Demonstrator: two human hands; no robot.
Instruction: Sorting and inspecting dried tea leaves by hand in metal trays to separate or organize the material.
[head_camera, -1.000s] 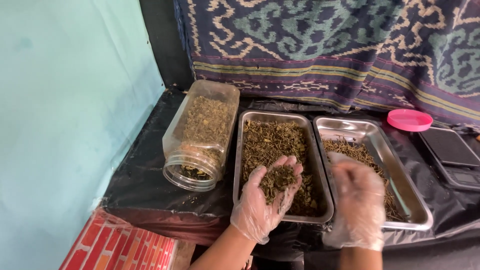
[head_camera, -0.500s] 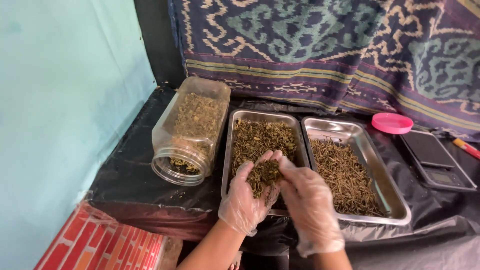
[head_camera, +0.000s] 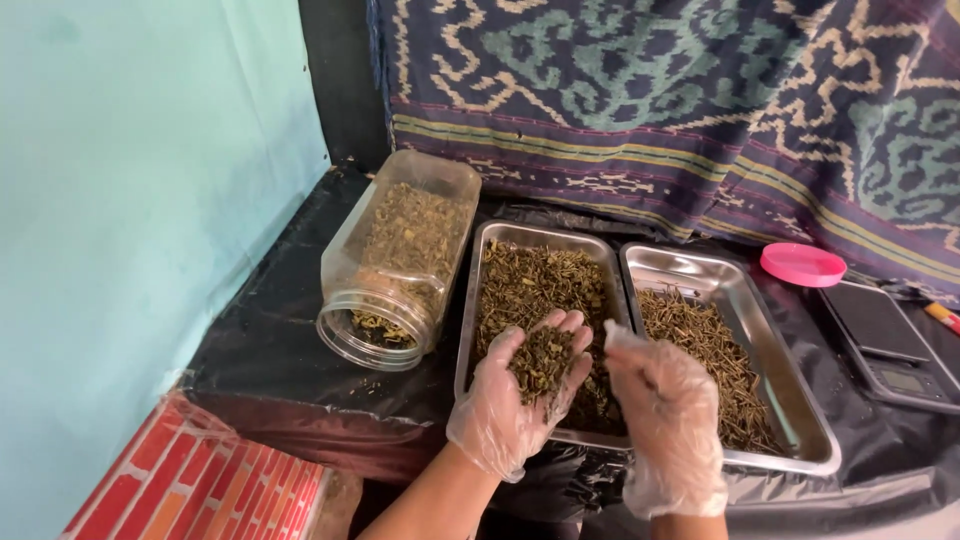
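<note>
Greenish dried herbs (head_camera: 541, 360) heaped in cupped left hand (head_camera: 515, 395), right hand (head_camera: 665, 400) fingers beside

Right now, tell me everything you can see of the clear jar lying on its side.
The clear jar looks like plastic, with squarish walls and a round open mouth that has no lid on it. It lies tipped on the black-covered table, mouth toward the camera, base toward the patterned cloth. It is partly filled with dried brownish-green herb, heaped along its lower side and at the mouth. It sits left of the left metal tray, close against it. Neither hand touches it.
</note>
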